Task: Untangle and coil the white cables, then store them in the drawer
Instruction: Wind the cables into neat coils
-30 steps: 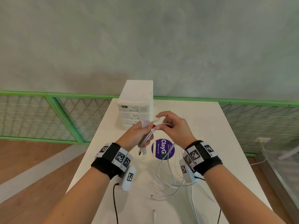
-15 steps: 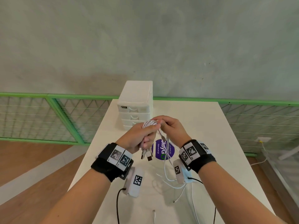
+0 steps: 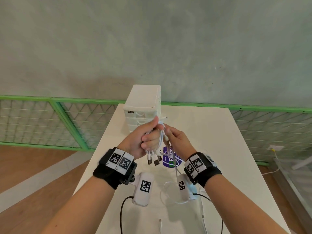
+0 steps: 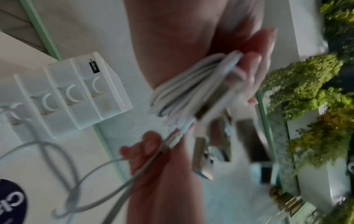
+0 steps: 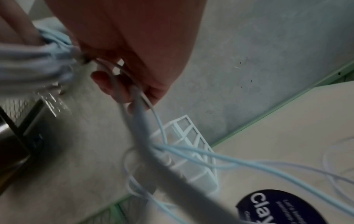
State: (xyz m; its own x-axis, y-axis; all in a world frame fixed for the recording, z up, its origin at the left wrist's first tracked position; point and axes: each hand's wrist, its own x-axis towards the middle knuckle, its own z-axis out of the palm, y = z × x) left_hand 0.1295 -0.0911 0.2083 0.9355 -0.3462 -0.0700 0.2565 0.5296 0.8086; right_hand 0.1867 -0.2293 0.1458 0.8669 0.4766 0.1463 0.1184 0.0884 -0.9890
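Observation:
My left hand (image 3: 148, 137) grips a folded bundle of white cables (image 3: 161, 137) above the table, with several USB plugs (image 3: 154, 160) hanging below the fist. In the left wrist view the bundle (image 4: 193, 91) lies across the curled fingers. My right hand (image 3: 173, 137) sits close against it and pinches a cable strand (image 5: 134, 94) that trails down to loose white loops (image 3: 168, 191) on the table. The white drawer unit (image 3: 142, 107) stands just behind the hands, all drawers closed.
A round purple sticker (image 3: 172, 159) marks the white table (image 3: 219, 149) under the hands. Two more loose cable ends (image 3: 160, 223) lie near the front edge. A green mesh railing (image 3: 50, 122) runs behind the table, which drops off at left and right.
Both hands have risen and closed together. The right hand went from above the bundle to beside it, drawing the trailing cable up, and fewer loose loops lie on the table.

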